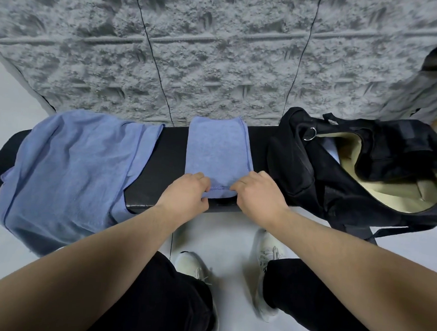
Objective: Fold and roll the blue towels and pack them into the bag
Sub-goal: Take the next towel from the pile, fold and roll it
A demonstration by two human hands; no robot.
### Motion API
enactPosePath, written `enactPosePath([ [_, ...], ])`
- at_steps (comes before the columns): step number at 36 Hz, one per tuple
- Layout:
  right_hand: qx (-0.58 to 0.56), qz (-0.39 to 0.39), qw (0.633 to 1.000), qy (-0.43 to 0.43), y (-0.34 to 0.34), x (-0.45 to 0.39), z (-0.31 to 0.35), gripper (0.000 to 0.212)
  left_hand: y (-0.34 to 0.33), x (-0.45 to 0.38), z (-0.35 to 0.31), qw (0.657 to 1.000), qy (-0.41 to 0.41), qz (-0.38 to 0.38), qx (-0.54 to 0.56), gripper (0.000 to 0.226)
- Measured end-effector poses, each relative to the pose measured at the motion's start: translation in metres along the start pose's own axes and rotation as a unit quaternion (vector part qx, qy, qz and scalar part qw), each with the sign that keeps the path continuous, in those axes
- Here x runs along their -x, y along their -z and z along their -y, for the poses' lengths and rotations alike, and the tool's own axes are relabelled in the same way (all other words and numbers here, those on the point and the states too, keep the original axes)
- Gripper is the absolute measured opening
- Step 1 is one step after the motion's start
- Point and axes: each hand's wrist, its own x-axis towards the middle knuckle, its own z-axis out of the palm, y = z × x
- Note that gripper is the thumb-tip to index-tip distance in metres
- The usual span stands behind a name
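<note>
A blue towel (217,150), folded into a long narrow strip, lies across the black bench (172,149) from the wall side to the near edge. My left hand (185,192) and my right hand (258,190) pinch its near end, one at each corner, where the hem is turned up into a small fold. At the right end of the bench sits a black bag (352,171), unzipped, showing a cream lining and a bit of blue cloth inside.
A pile of unfolded blue towels (68,171) drapes over the bench's left end and hangs off its front. A rough grey wall (194,48) rises right behind the bench. My legs and white shoes stand on the pale tiled floor below.
</note>
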Motion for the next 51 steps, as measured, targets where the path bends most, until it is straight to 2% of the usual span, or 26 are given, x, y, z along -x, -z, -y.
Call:
enactPosePath([
  [4,-0.069,0.042,0.996,-0.035,0.006,-0.001,0.001,0.036,0.000,-0.004,-0.005,1.000,0.009,-0.007,-0.026,0.024],
  [7,-0.097,0.046,0.993,-0.049,0.010,-0.002,0.002,0.041,0.001,-0.005,-0.008,0.998,0.018,-0.016,-0.050,0.022],
  [11,-0.128,0.041,0.989,-0.063,0.012,0.004,0.004,0.039,0.002,-0.005,-0.009,0.997,0.007,-0.024,-0.072,0.018],
  [17,-0.168,0.074,0.980,-0.084,0.018,0.012,0.006,0.037,0.004,-0.002,-0.012,0.995,-0.020,-0.003,-0.097,0.016],
  [20,-0.180,0.092,0.975,-0.097,0.020,0.014,0.006,0.030,0.004,0.000,-0.015,0.994,-0.026,0.000,-0.105,0.007],
  [23,-0.167,0.109,0.974,-0.103,0.022,0.014,0.007,0.026,0.005,0.001,-0.017,0.993,-0.025,0.007,-0.118,0.010],
  [28,-0.212,0.120,0.958,-0.150,0.027,0.011,0.005,0.019,0.004,-0.001,-0.012,0.998,-0.018,0.017,-0.063,0.007],
  [32,-0.268,0.140,0.935,-0.183,0.028,0.009,-0.001,0.023,0.004,0.000,-0.006,1.000,-0.016,0.017,-0.007,0.009],
  [35,-0.366,0.154,0.896,-0.199,0.027,0.006,-0.013,0.023,0.005,0.002,-0.003,0.996,0.003,0.047,0.070,0.004],
  [37,-0.407,0.141,0.879,-0.206,0.027,0.006,-0.020,0.028,0.005,0.002,-0.002,0.995,0.007,0.053,0.081,0.007],
  [40,-0.389,0.137,0.892,-0.188,0.026,0.005,-0.022,0.021,0.005,0.000,-0.001,0.995,0.017,0.050,0.080,0.013],
  [42,-0.349,0.132,0.912,-0.169,0.024,0.004,-0.021,0.018,0.004,0.000,-0.001,0.996,0.019,0.041,0.080,0.016],
  [46,-0.228,0.089,0.965,-0.099,0.019,0.003,-0.018,0.022,0.003,0.003,0.000,0.998,0.006,0.021,0.063,0.018],
  [51,-0.135,0.113,0.984,-0.027,0.019,0.002,-0.012,0.033,0.002,0.003,-0.001,0.998,-0.003,-0.020,0.065,0.018],
])
